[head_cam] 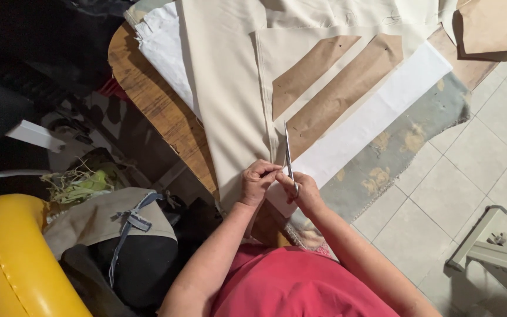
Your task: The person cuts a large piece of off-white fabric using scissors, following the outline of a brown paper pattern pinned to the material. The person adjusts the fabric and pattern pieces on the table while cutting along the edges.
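My right hand (pixel 305 192) grips the handles of a pair of metal scissors (pixel 287 154), blades pointing away from me along the cream fabric (pixel 230 100). Beside it, my left hand (pixel 258 182) pinches the fabric's near edge at the scissor handles. Two brown paper pattern pieces (pixel 341 88) lie on the folded cream cloth just right of the blades. A long white strip (pixel 377 117) lies beside them.
The cloth covers a wooden table (pixel 154 100) with a grey patterned cover (pixel 400 147) hanging off the right side. A yellow padded object (pixel 7 258) and a bag pile (pixel 118 235) sit at left. Tiled floor and a metal frame (pixel 494 252) are at right.
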